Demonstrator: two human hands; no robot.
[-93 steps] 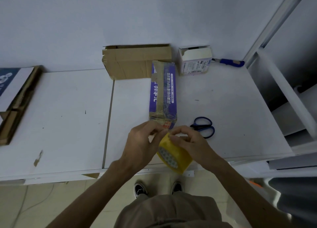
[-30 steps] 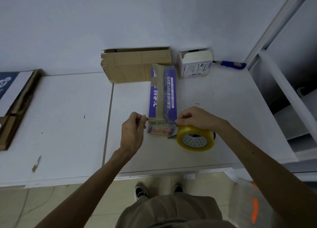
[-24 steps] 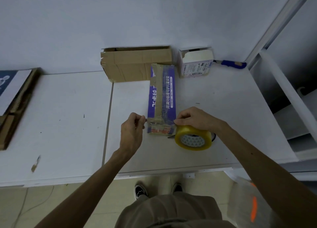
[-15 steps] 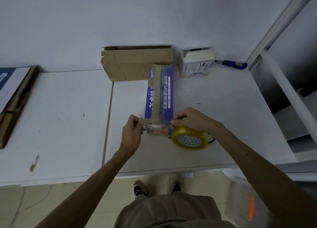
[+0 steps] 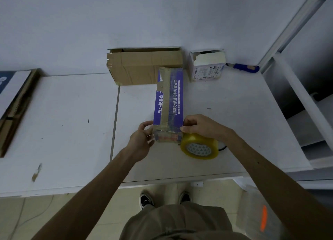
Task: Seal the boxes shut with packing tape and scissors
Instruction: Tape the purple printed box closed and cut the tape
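While left hand [image 5: 139, 140] pinches purple box [image 5: 173, 99] at near-left edge, right hand [image 5: 200, 126] gripping tape roll [image 5: 199, 147], white table [image 5: 72, 122] runs wide leftward.

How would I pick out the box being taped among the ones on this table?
On the white table, find the brown cardboard box against the wall. Just in front lies the purple box, its near end between the left hand and right hand. Only it is long, narrow and purple with white lettering.

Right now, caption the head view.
Left hand pinches packing tape drawn across the purple box's near end from the yellow roll in the right hand.
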